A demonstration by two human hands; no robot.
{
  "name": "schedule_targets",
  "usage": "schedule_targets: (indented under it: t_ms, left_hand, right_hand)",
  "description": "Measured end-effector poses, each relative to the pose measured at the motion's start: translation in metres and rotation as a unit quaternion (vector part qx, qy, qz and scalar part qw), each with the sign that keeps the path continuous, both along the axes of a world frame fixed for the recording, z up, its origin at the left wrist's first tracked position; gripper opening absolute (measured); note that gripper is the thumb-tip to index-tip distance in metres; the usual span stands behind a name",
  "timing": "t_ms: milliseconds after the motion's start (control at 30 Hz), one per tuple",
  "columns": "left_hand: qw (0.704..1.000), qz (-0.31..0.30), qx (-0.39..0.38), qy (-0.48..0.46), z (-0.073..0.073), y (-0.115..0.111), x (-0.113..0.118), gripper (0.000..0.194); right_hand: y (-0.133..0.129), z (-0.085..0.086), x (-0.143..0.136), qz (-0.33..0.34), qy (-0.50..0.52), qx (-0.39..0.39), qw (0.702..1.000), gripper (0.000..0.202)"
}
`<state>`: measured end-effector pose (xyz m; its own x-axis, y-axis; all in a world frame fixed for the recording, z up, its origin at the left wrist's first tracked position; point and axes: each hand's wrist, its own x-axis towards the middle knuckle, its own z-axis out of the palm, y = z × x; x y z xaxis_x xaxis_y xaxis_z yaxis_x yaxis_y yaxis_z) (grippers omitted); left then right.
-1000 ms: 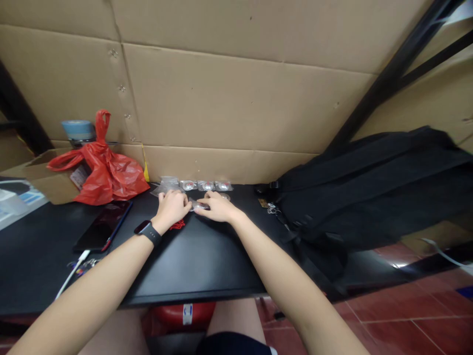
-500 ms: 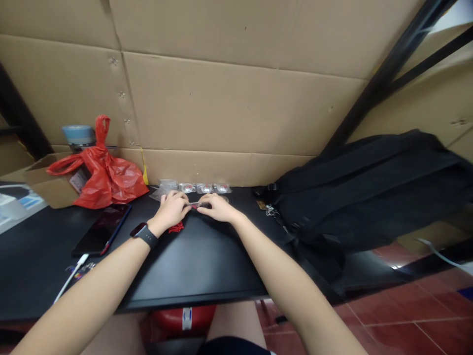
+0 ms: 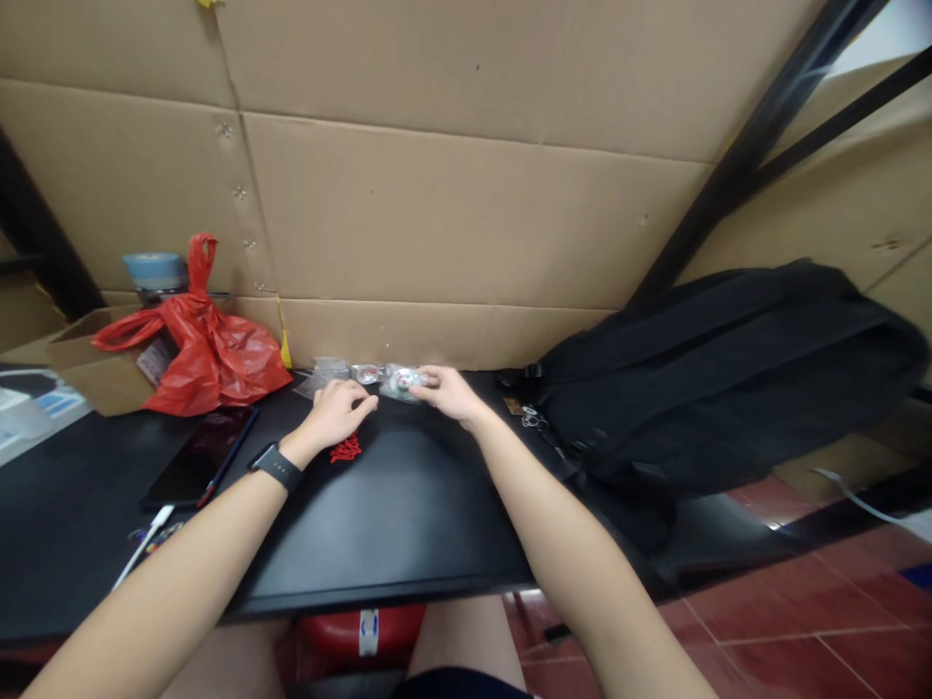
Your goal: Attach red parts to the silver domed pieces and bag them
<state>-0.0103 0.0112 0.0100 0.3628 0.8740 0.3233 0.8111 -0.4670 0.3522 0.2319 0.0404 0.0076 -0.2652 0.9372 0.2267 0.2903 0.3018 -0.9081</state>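
Observation:
My right hand (image 3: 446,391) pinches the edge of a small clear plastic packet (image 3: 399,382) with a round silvery item and a red mark inside. My left hand (image 3: 341,413) hovers over the desk to the left of it, thumb stretched out, with nothing visible in the fingers. Just below the left hand lies a bundle of red cords (image 3: 346,449). A similar round packet (image 3: 366,374) and some clear plastic bags (image 3: 327,371) lie along the back of the desk. Whatever is behind my right hand is hidden.
To the left are a red plastic bag (image 3: 211,354), a cardboard box (image 3: 102,374), a phone (image 3: 200,456) and a white cable (image 3: 146,544). A black backpack (image 3: 735,388) fills the right side. Cardboard panels (image 3: 437,214) stand behind the black desk (image 3: 393,524).
My hands have moved apart. The small dark and red thing between them is no longer visible. My right hand now grips a packet, which has come forward from the row.

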Motion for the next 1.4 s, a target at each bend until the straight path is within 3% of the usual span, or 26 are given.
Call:
schedule_targets:
  t_ms: [133, 233, 300, 400, 500, 667, 800, 933, 1033, 1167, 1333, 1400]
  left_hand:
    - [1.000, 0.006, 0.017, 0.019, 0.001, -0.003, -0.002, 0.034]
    - [0.999, 0.003, 0.029, 0.030, 0.003, -0.006, -0.003, 0.029]
    - [0.999, 0.004, 0.033, 0.033, 0.005, -0.007, -0.004, 0.028]
    - [0.999, 0.006, 0.035, 0.037, 0.006, -0.007, -0.006, 0.027]
    - [0.998, 0.006, 0.033, 0.044, 0.004, -0.006, -0.008, 0.026]
    - [0.997, 0.002, 0.069, 0.032, 0.009, -0.004, -0.012, 0.026]
    - [0.992, 0.062, 0.114, -0.002, 0.022, -0.005, -0.024, 0.026]
    - [0.987, 0.120, 0.072, 0.077, 0.024, -0.001, -0.045, 0.024]
    - [0.986, 0.081, 0.054, 0.136, 0.013, 0.007, -0.058, 0.027]
    - [0.990, 0.028, 0.039, 0.134, 0.001, 0.017, -0.063, 0.035]
    - [0.991, -0.095, 0.002, 0.090, 0.009, 0.011, -0.049, 0.029]
    - [0.985, -0.142, -0.028, 0.096, 0.013, 0.006, -0.044, 0.026]
  right_hand:
    - [0.008, 0.010, 0.051, -0.166, -0.111, 0.027, 0.980, 0.034]
    - [0.012, 0.008, 0.085, -0.315, -0.284, -0.027, 0.905, 0.041]
    - [0.013, 0.003, 0.097, -0.338, -0.340, -0.055, 0.876, 0.043]
    - [0.015, -0.006, 0.096, -0.341, -0.358, -0.057, 0.867, 0.043]
    - [0.018, -0.012, 0.084, -0.372, -0.391, -0.034, 0.841, 0.043]
    - [0.021, -0.014, 0.066, -0.418, -0.432, 0.045, 0.798, 0.024]
    - [0.021, -0.012, 0.062, -0.379, -0.454, 0.028, 0.806, 0.025]
    - [0.021, -0.014, 0.063, -0.336, -0.453, -0.005, 0.826, 0.029]
    - [0.021, -0.015, 0.065, -0.310, -0.441, 0.011, 0.842, 0.032]
    - [0.021, -0.013, 0.065, -0.262, -0.423, 0.049, 0.866, 0.031]
    - [0.019, -0.012, 0.059, -0.067, -0.345, 0.111, 0.930, 0.032]
    - [0.020, -0.014, 0.056, -0.009, -0.327, 0.116, 0.938, 0.032]
